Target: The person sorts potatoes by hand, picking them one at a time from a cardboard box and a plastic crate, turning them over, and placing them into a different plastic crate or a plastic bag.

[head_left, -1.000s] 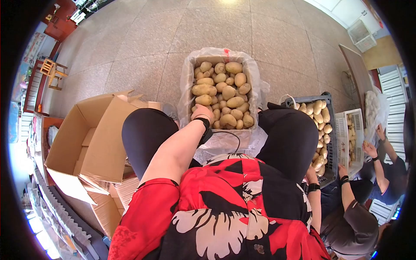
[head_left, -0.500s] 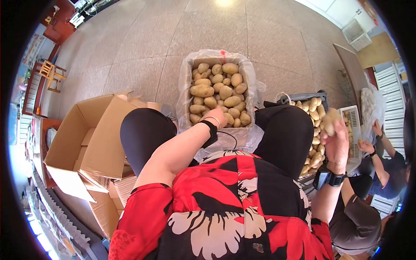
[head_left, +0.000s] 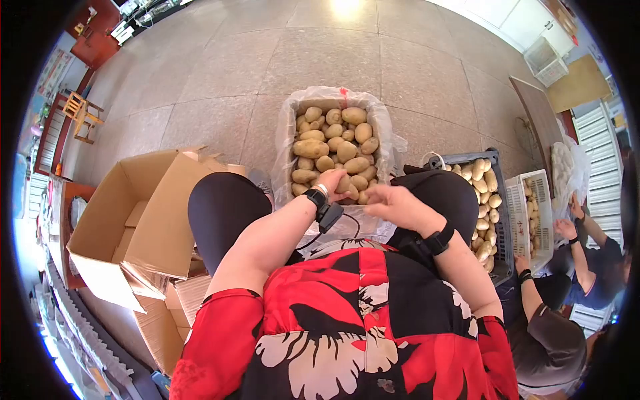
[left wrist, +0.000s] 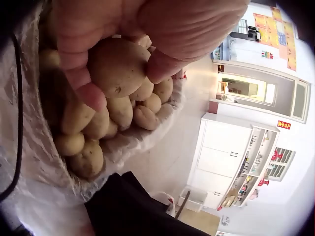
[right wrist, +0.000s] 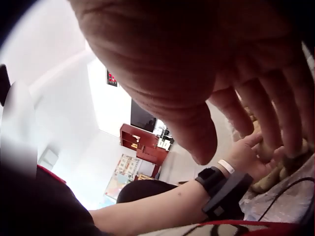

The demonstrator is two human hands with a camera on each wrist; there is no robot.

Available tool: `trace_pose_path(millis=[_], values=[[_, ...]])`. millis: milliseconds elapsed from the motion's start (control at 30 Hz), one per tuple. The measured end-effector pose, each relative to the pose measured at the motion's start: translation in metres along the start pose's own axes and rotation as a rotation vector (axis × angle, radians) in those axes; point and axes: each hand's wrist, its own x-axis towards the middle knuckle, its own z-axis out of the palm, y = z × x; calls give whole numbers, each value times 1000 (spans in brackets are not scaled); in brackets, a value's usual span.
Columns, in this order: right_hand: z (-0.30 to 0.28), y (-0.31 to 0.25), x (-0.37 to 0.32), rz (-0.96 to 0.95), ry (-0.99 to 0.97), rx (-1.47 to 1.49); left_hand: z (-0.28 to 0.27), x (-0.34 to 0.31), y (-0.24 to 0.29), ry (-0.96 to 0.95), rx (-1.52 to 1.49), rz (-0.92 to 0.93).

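My left hand [head_left: 330,183] is over the near edge of a plastic-lined box [head_left: 285,157] full of potatoes [head_left: 347,152]. In the left wrist view its thumb and fingers pinch a rounded brown potato [left wrist: 120,69] above the others. Close by on the right is my right hand [head_left: 403,208], palm turned toward the left hand. The right wrist view shows its fingers [right wrist: 268,115] spread and loosely bent, with nothing in their grasp.
On the right stand a dark crate [head_left: 508,220] of paler potatoes and a white crate [head_left: 545,200], with other people's hands [head_left: 565,229] beyond. Cardboard boxes [head_left: 157,220] stand on the left. A black cable [head_left: 347,233] hangs near the box's front.
My right hand was at the dark crate, then rose with potatoes in its grip; now it is beside my left hand without them. My left hand has moved from the box's left side toward its front middle.
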Motion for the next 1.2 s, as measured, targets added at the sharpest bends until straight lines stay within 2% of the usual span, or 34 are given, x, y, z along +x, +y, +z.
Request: trace_pose_path(millis=[33,67,100,167,233,300,367,433,500,567,600,733,800,867,933,967,1033,1100,1200], values=[[2,1,-1,4,4,3,-6,-7,1,51,186,-14],[5,4,-2,7,-33,-149,-8,-8,0,95,372,-33],[8,5,-2,6,-76,-305,-1,-7,17,88,371,-38],[10,8,3,4,-79,-336,15,1,61,639,-504,-610],[8,7,11,-6,-87,-422,8,6,50,656,-421,-584],[7,5,13,-7,-72,-415,4,7,43,758,-265,-583],[7,5,15,-18,-44,-447,3,3,38,716,-209,-607],[6,1,13,-27,-48,-450,11,-3,52,485,834,-644],[7,2,11,-30,-52,-450,26,-17,85,485,920,-613],[9,6,11,-82,-11,-455,31,-21,101,278,1049,-605],[10,8,10,-74,-2,-440,28,-19,94,226,1119,-579],[8,9,10,-124,0,-471,24,-19,70,237,1220,-431],[1,3,7,-127,0,-499,23,-14,66,226,1167,-431],[-13,-12,0,-197,199,-115,23,-13,61,264,1093,-387],[-29,-16,-12,-314,349,148,22,-10,68,270,1053,-408],[-45,-23,-26,-285,394,222,21,-9,72,285,1010,-428],[-70,-15,-48,-322,648,309,16,-5,67,260,1005,-427],[-101,-12,-79,-220,809,459,10,-1,54,186,1007,-351],[-125,32,-112,-43,1031,403,5,3,47,175,921,-357]])
